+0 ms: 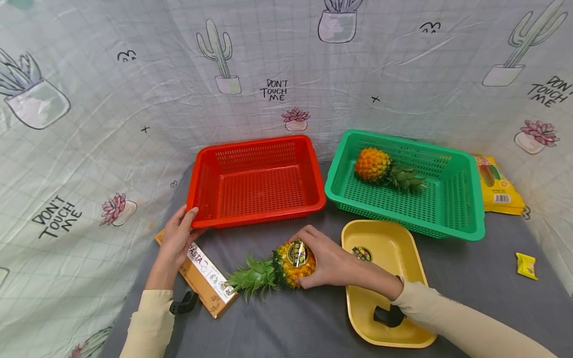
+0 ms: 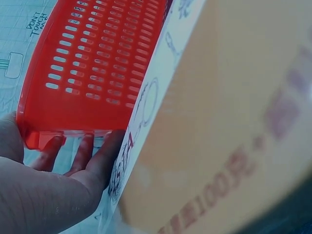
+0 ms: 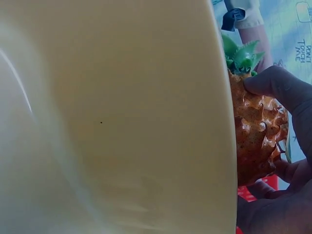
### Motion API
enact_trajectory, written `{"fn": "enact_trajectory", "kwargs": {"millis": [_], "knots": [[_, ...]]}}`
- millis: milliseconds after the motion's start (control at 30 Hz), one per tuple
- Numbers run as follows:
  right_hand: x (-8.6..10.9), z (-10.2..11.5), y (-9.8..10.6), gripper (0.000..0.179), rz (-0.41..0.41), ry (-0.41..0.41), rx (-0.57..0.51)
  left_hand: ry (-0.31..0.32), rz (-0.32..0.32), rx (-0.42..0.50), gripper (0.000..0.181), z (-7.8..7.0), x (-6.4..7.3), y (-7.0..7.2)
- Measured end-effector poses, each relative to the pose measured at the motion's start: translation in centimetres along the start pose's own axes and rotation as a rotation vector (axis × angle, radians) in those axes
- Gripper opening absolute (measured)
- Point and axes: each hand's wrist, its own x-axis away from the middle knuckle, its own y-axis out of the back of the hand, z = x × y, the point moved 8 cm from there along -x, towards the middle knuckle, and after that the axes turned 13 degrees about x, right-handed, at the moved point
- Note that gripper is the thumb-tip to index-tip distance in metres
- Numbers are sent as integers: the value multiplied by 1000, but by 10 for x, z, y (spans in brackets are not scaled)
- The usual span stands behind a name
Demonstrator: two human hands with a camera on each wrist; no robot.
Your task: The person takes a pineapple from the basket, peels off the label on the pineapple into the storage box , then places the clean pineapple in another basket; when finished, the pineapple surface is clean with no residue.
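In the head view a pineapple [image 1: 283, 266] with a dark round label lies sideways, its green crown toward the left. My right hand [image 1: 320, 256] grips its base end, thumb on the near side and fingers over the far side; the right wrist view shows the thumb on the orange skin of the pineapple [image 3: 256, 126]. A red basket [image 1: 259, 219] stands behind it with nothing inside. My left hand [image 1: 176, 236] holds the front left corner of that basket, thumb on the rim. The left wrist view has the fingers curled against the rim of the basket [image 2: 73, 114].
A green basket [image 1: 405, 221] at the back right holds another pineapple [image 1: 373, 165]. Below it lies a yellow tray [image 1: 389, 318] with a round label, under my right forearm. A pasta box [image 1: 201, 278] lies front left. A yellow bag [image 1: 499, 186] and small yellow packet [image 1: 526, 265] are right.
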Motion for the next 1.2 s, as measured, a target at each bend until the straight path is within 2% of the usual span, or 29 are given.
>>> {"fn": "enact_trajectory", "kwargs": {"millis": [200, 333, 467, 667, 833, 1033, 1200], "knots": [[0, 1, 0, 73, -19, 21, 18, 11, 20, -8, 61, -3, 0, -2], [0, 1, 1, 74, -25, 25, 24, -3, 17, 0, 62, -3, -1, -2], [0, 2, 1, 75, -23, 22, 21, -8, 11, 27, 63, -2, -2, -1], [0, 3, 1, 76, -20, 25, 24, 20, 2, 86, 68, 1, 1, 0], [-1, 3, 1, 76, -21, 35, 32, 30, 24, 116, 70, 1, 4, -2], [0, 3, 1, 76, -17, 33, 32, 3, 37, 155, 65, -2, 6, -2], [1, 3, 0, 74, -21, 37, 24, -30, -11, 167, 60, -5, 14, 0]]}}
